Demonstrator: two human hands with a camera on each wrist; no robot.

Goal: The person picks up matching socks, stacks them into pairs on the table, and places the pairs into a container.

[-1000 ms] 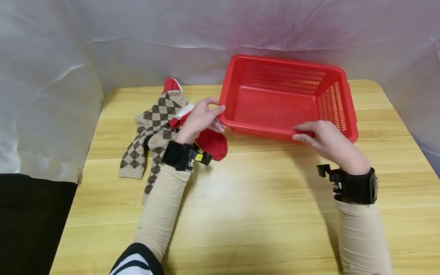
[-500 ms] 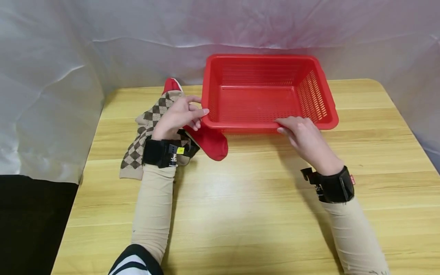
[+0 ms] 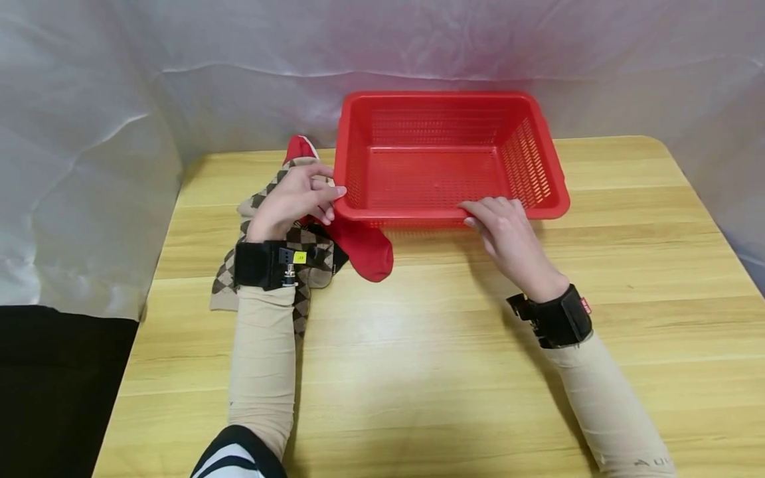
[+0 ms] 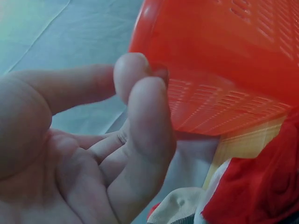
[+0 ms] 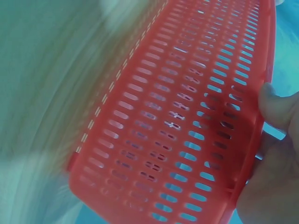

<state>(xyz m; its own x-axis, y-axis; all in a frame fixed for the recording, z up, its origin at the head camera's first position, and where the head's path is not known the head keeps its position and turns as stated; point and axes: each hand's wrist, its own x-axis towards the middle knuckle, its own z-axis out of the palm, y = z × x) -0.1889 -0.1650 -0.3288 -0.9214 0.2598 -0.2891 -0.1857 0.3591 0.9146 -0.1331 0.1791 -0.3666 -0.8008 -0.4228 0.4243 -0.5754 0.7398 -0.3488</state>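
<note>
A red plastic basket [image 3: 430,169] with slotted walls stands toward the back of the table, with nothing inside it. My left hand [image 3: 295,202] pinches its left rim near the front corner; in the left wrist view the thumb and index fingertips meet at the basket's edge [image 4: 187,56]. My right hand [image 3: 508,239] grips the front rim right of the middle, thumb outside, as the right wrist view shows; its other fingers are partly hidden behind the slotted wall [image 5: 177,116]. Under and beside my left hand lie a red sock [image 3: 367,252] and brown-and-beige argyle socks [image 3: 311,259].
The socks lie in a loose heap on the left of the wooden table [image 3: 418,372], partly covered by my left forearm. A red toe [image 3: 301,147] pokes out at the back. A grey cloth backdrop [image 3: 239,79] rises behind the table.
Both hands have carried the basket leftward across the table, and it has turned nearly square to the back edge. It now stands close to the socks. The grip on its rim is unchanged.
</note>
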